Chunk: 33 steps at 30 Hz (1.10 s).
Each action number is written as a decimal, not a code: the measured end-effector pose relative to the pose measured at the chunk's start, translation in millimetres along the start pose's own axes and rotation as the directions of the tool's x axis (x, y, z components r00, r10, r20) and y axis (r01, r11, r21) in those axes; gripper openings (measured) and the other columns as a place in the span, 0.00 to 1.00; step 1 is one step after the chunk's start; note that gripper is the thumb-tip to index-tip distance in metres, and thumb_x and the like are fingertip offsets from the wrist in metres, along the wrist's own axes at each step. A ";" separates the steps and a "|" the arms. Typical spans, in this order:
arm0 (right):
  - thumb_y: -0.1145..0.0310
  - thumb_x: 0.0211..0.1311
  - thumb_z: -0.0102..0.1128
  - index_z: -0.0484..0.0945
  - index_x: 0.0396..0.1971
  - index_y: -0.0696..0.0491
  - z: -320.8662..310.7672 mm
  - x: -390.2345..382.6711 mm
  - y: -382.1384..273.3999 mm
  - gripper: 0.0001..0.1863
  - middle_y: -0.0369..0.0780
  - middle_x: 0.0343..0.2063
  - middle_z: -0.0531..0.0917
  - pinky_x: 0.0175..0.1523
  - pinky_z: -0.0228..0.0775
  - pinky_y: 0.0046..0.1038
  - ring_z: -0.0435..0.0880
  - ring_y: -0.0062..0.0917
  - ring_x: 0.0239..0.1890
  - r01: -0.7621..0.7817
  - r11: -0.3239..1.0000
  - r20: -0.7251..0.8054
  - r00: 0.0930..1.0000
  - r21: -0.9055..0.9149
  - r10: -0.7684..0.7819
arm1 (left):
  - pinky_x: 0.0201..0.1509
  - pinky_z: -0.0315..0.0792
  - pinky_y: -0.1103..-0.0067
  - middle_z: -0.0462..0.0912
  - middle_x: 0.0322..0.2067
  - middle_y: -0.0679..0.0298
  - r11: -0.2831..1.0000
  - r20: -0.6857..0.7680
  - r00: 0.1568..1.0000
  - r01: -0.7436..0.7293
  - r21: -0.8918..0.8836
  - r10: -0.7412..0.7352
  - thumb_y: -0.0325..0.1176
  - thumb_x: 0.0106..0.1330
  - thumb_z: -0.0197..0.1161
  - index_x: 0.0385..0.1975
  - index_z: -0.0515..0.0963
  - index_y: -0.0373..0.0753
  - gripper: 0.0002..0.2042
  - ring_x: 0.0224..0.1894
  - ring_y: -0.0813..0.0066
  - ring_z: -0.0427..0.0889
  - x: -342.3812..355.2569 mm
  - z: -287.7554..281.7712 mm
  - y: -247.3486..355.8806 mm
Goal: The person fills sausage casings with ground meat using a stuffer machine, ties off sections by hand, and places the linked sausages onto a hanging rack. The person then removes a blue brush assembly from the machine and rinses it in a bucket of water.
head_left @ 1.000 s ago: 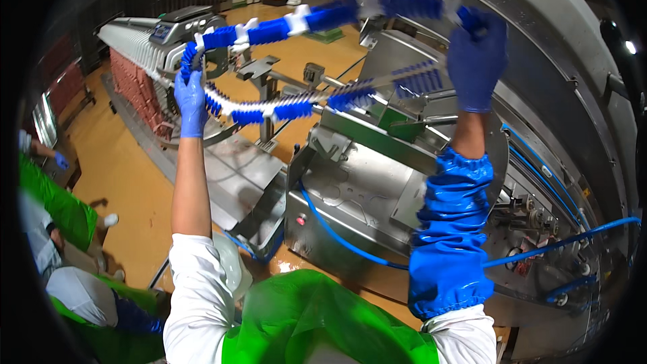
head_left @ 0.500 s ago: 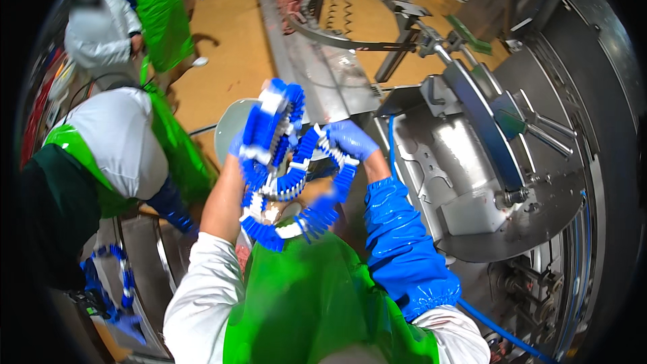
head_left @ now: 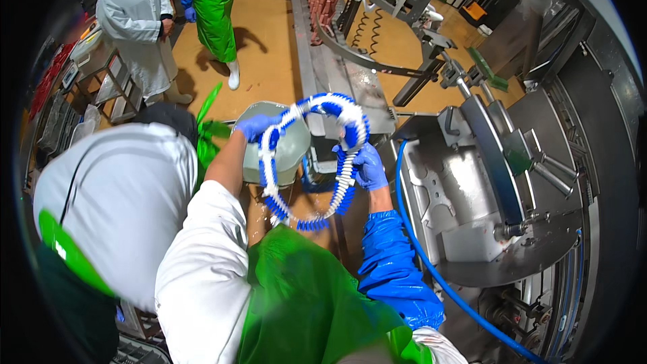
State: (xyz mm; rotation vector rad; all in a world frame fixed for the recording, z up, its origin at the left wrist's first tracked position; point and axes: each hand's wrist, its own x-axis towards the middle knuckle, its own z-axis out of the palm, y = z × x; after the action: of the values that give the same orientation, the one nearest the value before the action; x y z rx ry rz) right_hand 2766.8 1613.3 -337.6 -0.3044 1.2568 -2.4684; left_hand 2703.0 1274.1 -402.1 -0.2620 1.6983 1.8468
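A closed loop of flexible chain (head_left: 268,170), made of white links with comb-like blue blocks, hangs between my hands in front of my green apron. My left hand (head_left: 256,127), in a blue glove, is closed on the loop's upper left. Fingers of my blue-gloved right hand (head_left: 369,167) wrap round its right side, where the chain bunches and doubles over. Below and behind the loop stands a grey-green tub (head_left: 249,170), partly hidden by the chain and my left hand.
A steel machine with an open trough (head_left: 465,195) stands close on my right, with a blue hose (head_left: 431,263) along it. One co-worker (head_left: 128,195) bends over close on my left; two people stand farther off. Sausage links (head_left: 322,0) hang ahead beside a curved rail (head_left: 350,54).
The bunched, twisted chain has opened into a wide ring. My hands have moved apart a little, the right one lower. The co-worker on the left has come closer in view.
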 end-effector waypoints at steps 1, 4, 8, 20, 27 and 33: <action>0.77 0.36 0.47 0.69 0.51 0.63 -22.3 6.0 -8.9 0.32 0.46 0.36 0.79 0.41 0.74 0.32 0.78 0.32 0.31 -0.064 0.988 0.134 0.990 0.140 0.045 | 0.30 0.76 0.80 0.82 0.30 0.65 1.000 0.118 0.993 -0.009 -0.019 0.011 0.45 0.70 0.52 0.44 0.76 0.40 0.16 0.27 0.79 0.79 5.1 13.3 2.0; 0.72 0.39 0.47 0.70 0.48 0.62 -52.2 41.3 -14.6 0.29 0.46 0.35 0.79 0.39 0.73 0.33 0.77 0.32 0.31 -0.101 0.850 0.459 0.871 0.516 -0.176 | 0.35 0.76 0.80 0.82 0.35 0.64 0.957 0.168 0.968 -0.138 -0.255 0.185 0.44 0.69 0.54 0.47 0.75 0.40 0.16 0.31 0.78 0.80 7.2 37.3 13.6; 0.66 0.40 0.49 0.74 0.34 0.56 -66.5 49.7 -21.3 0.18 0.39 0.23 0.72 0.32 0.66 0.32 0.70 0.30 0.25 0.009 0.907 -0.111 0.993 0.421 0.042 | 0.36 0.77 0.80 0.82 0.37 0.64 0.820 0.119 0.927 -0.248 -0.515 0.355 0.40 0.69 0.55 0.47 0.76 0.40 0.14 0.33 0.75 0.81 27.8 -5.6 25.7; 0.63 0.62 0.47 0.80 0.36 0.63 -62.5 116.7 -69.7 0.18 0.48 0.37 0.84 0.51 0.74 0.38 0.83 0.38 0.41 0.417 0.841 -0.220 0.907 0.345 -0.359 | 0.40 0.79 0.76 0.83 0.40 0.58 0.851 -0.115 0.918 -0.395 -0.346 0.379 0.71 0.61 0.41 0.50 0.74 0.31 0.42 0.35 0.70 0.84 -15.7 -177.8 76.3; 0.56 0.58 0.48 0.73 0.47 0.64 -9.5 152.1 -132.2 0.26 0.52 0.48 0.77 0.61 0.60 0.45 0.75 0.44 0.52 0.503 0.849 0.220 0.820 0.163 -0.528 | 0.64 0.62 0.74 0.77 0.53 0.59 0.801 0.083 0.995 -0.098 0.590 0.061 0.54 0.74 0.31 0.53 0.73 0.29 0.33 0.52 0.71 0.74 -23.6 -103.9 -10.6; 0.75 0.48 0.66 0.81 0.37 0.55 125.7 163.0 -99.1 0.13 0.48 0.41 0.82 0.51 0.72 0.35 0.81 0.38 0.45 0.957 0.172 0.750 0.289 -0.232 -0.595 | 0.63 0.64 0.69 0.71 0.56 0.51 0.887 0.532 0.710 -0.382 -0.261 0.462 0.66 0.66 0.36 0.60 0.64 0.31 0.40 0.57 0.61 0.72 -75.6 21.5 44.3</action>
State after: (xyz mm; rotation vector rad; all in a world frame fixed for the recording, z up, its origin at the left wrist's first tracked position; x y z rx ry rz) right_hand 2639.9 1509.0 -178.9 -2.3004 2.0013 -2.0598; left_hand 2744.1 1272.4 -321.8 0.6546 1.2553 2.0732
